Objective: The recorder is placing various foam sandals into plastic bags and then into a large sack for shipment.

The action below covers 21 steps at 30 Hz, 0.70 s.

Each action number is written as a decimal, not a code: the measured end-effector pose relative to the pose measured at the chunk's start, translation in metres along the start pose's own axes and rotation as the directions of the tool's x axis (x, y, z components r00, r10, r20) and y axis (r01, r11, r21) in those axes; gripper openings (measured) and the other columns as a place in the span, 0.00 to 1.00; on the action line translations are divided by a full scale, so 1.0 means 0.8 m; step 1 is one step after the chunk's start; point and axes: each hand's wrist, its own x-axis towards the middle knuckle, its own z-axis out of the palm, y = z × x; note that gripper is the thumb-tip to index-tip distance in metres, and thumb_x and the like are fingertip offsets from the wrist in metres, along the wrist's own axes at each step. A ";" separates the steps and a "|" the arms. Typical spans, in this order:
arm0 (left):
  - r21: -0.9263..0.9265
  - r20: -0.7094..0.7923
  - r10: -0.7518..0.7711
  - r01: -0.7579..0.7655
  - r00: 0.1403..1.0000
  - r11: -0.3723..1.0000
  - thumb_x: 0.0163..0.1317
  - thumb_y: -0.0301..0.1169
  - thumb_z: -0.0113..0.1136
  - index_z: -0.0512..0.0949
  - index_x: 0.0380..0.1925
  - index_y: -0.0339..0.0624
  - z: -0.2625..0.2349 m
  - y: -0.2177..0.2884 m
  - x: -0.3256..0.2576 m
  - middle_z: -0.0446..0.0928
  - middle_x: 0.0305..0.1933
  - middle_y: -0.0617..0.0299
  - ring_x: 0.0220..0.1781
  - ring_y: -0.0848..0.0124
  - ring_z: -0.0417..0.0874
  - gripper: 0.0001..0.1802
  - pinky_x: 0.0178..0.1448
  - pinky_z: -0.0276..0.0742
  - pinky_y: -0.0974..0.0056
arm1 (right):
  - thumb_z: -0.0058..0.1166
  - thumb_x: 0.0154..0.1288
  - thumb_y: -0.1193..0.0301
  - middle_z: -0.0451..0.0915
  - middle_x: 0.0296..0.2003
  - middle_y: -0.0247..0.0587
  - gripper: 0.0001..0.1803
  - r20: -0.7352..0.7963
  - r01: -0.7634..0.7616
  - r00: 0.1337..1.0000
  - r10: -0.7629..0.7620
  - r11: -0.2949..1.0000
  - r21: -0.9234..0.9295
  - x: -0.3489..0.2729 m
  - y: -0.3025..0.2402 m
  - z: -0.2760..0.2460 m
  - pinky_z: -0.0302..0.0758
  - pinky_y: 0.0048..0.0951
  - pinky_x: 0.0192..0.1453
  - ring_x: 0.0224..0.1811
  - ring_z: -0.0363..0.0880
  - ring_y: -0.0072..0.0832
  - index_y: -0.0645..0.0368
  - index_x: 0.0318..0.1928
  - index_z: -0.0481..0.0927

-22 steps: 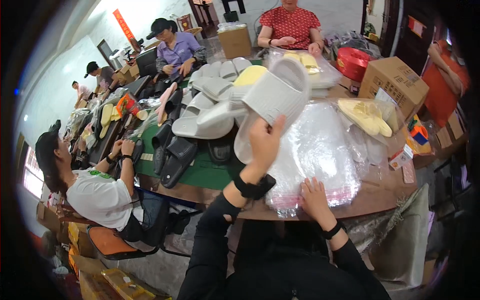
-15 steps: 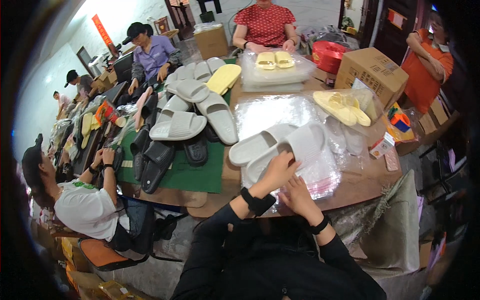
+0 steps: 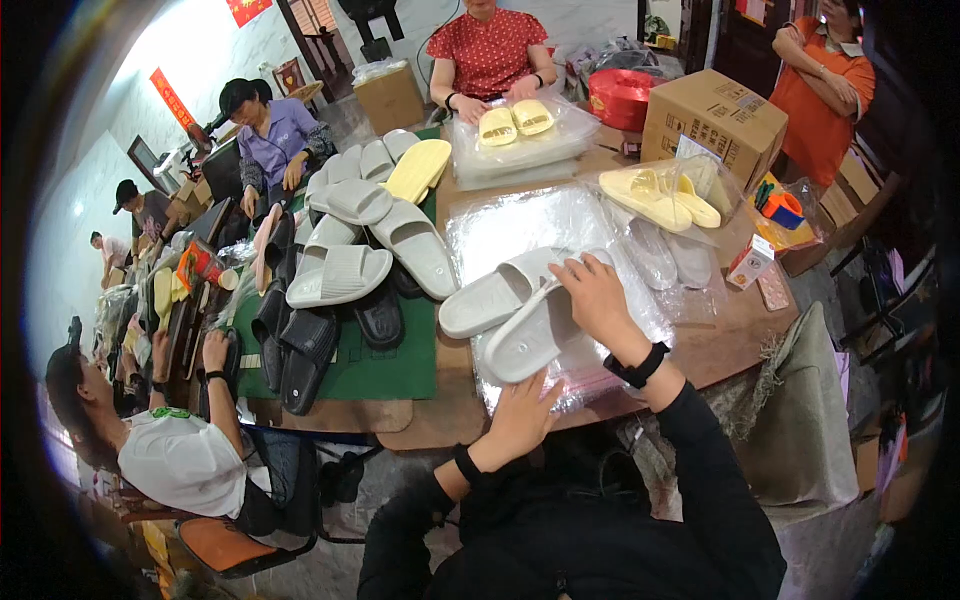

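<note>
- The right hand (image 3: 598,297) rests palm down on the upper end of a pale grey slide sandal (image 3: 535,330), fingers curled over its strap; the grip is closed on that sandal.
- The left hand (image 3: 522,415) lies flat below the sandal's lower end, fingers spread and pressing on a stack of clear plastic bags (image 3: 520,235); its grip is open and holds nothing.
- A second pale grey slide sandal (image 3: 490,295) lies just beside the first, to its left, touching it along the side; both lie on the clear bags, tilted with their toe ends toward the lower left.
- The bags lie on a round wooden desk (image 3: 720,345), near the edge closest to the person.
- Left of the bags a green mat (image 3: 385,365) carries a heap of grey slides (image 3: 345,275) and several black slides (image 3: 300,355).
- A yellow slide (image 3: 418,170) lies at the top of the heap.
- At the far side, a pair of yellow slides (image 3: 515,122) sits on another pile of bags, in front of a person in a red top (image 3: 490,50).
- To the right, a bagged pair of yellow slides (image 3: 660,195) leans by a cardboard box (image 3: 712,125).
- A red spool (image 3: 620,95) stands behind the box.
- A seated person in a white shirt (image 3: 180,465) works at the lower left.
</note>
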 end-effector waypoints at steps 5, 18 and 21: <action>-0.119 -0.065 -0.039 0.031 0.997 0.992 0.59 0.41 0.58 0.64 0.64 0.48 0.034 -0.007 -0.028 0.66 0.64 0.47 0.65 0.49 0.67 0.33 0.65 0.63 0.46 | 0.47 0.55 0.77 0.77 0.34 0.38 0.31 0.421 0.063 0.898 -0.127 0.985 0.163 0.044 -0.015 -0.041 0.74 0.40 0.41 0.41 0.77 0.39 0.38 0.61 0.71; -0.690 0.302 0.215 0.057 0.929 0.722 0.65 0.39 0.54 0.70 0.57 0.41 -0.076 -0.036 -0.026 0.79 0.47 0.45 0.48 0.52 0.80 0.23 0.54 0.75 0.57 | 0.41 0.65 0.71 0.80 0.31 0.47 0.12 0.462 0.330 0.858 -0.226 0.931 -0.157 0.039 0.001 0.010 0.76 0.42 0.32 0.31 0.81 0.43 0.52 0.46 0.76; -0.708 0.427 -0.149 0.432 0.892 0.559 0.66 0.41 0.54 0.75 0.51 0.38 -0.157 -0.069 -0.095 0.80 0.46 0.49 0.47 0.57 0.81 0.20 0.52 0.75 0.59 | 0.45 0.56 0.80 0.80 0.41 0.46 0.24 0.414 0.367 0.858 -0.303 0.927 -0.081 0.038 0.008 -0.013 0.76 0.43 0.43 0.41 0.80 0.44 0.53 0.54 0.73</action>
